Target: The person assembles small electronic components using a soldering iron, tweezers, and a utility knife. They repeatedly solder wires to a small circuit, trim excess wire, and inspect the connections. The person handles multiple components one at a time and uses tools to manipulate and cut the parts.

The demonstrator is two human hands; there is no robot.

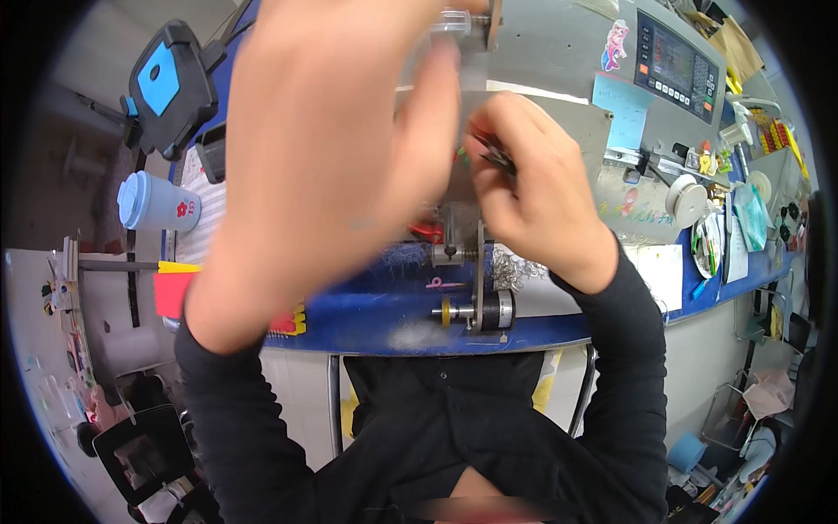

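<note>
Hands, two, bare, belonging to the worker before me. Left hand [340, 148]: blurred, reaching over the bench's middle; fingers half hidden, so I cannot tell whether it holds anything. Right hand [537, 179]: narrow, thumb and fingers pinched on a slim dark tool [497, 155].

Bench [375, 330]: blue top, running from left edge to right end.
Machine [576, 131]: grey metal, one, middle of the bench toward the back edge, beneath the hands.
Phone holder [170, 87]: black and blue, above the bench's left edge.
Control panel [672, 68]: dark screen with buttons, back right.
Cup [157, 201]: pale blue, lidded, left edge.
Spool [687, 201]: white, toward the right end.
Metal loops [521, 269]: one pile, near the front edge.
Pink piece [445, 284]: slender, looped, near the front edge.

Dark tool: located over the machine's plate, within the right hand. Step, as I judge it: close two-handed work at the machine. Next move would likely call for a steady right pinch, the tool's points kept clear of the left fingers.
</note>
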